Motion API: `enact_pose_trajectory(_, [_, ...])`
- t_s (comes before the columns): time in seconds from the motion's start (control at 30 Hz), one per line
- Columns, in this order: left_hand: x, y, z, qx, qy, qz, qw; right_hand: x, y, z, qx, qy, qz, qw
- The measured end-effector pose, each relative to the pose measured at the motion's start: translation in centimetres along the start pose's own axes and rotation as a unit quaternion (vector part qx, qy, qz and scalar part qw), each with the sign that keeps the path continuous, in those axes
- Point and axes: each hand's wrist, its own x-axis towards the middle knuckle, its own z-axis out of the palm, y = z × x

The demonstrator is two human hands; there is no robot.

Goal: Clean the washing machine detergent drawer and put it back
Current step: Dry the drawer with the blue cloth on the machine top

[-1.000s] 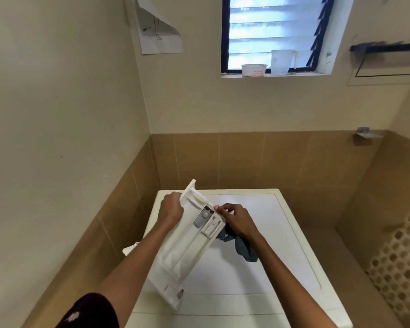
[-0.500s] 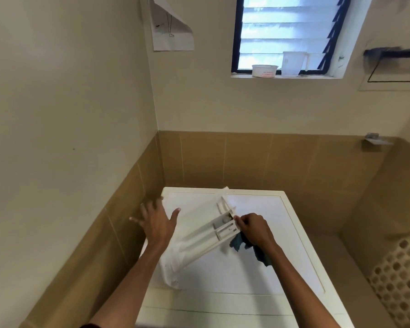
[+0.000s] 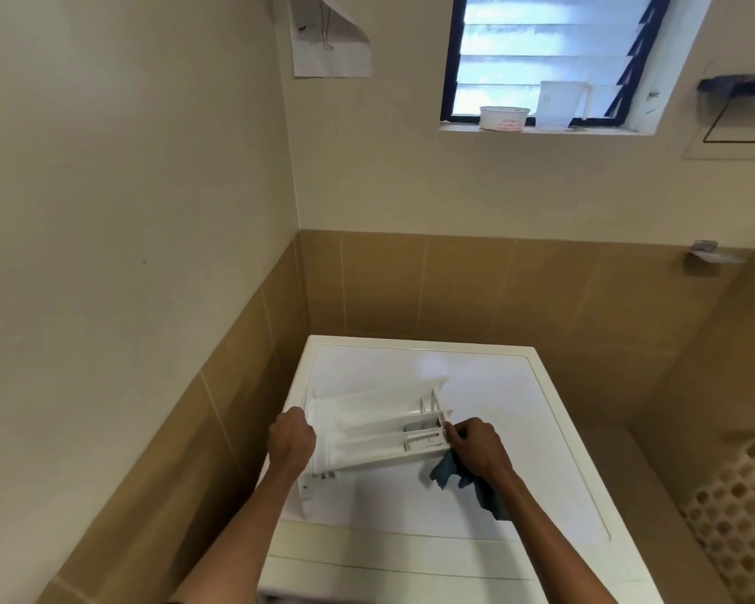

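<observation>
The white detergent drawer (image 3: pixel 367 433) is lying sideways over the top of the washing machine (image 3: pixel 410 368). The left hand (image 3: pixel 291 442) is curling around its left end and holding it. The right hand (image 3: pixel 476 446) is pinching its right end. A blue cloth (image 3: pixel 447 470) is hanging out from under that hand. A tub (image 3: pixel 504 117) and a jug (image 3: pixel 556 104) are sitting on the window ledge (image 3: pixel 454 128).

Left hand (image 3: pixel 291 442) and right hand (image 3: pixel 476 449), fingers curled, apart.
</observation>
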Motion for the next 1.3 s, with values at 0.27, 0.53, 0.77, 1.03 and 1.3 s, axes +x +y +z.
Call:
enact_pose_trajectory(0.27, [1.1,-0.5,0.1,0.015,0.028,0.041,0.999,-0.3,1.9,0.5,0.029,-0.033,0.059,0.997])
enact_pose_trajectory(0.53, [1.3,-0.4,0.0,0.06,0.026,0.06,0.996,-0.7,3.6,-1.9,0.424,0.049,0.143,0.893])
enact_pose_trajectory(0.77, [0.2,2.7,-1.4,0.081,-0.007,0.031,0.996,-2.5,1.6,-3.2,0.662,-0.067,0.066,0.743])
enact_pose_trajectory(1.03, [-6.3,13.6,-4.9,-0.387,-0.349,0.096,0.848,-3.7,-2.3,-5.5,0.604,0.03,-0.051,0.795])
enact_pose_trajectory(1.3, [-10.0,18.1,-5.0,-0.516,-0.31,0.221,0.767,-8.0,-1.6,-9.5,0.63,0.033,-0.06,0.774])
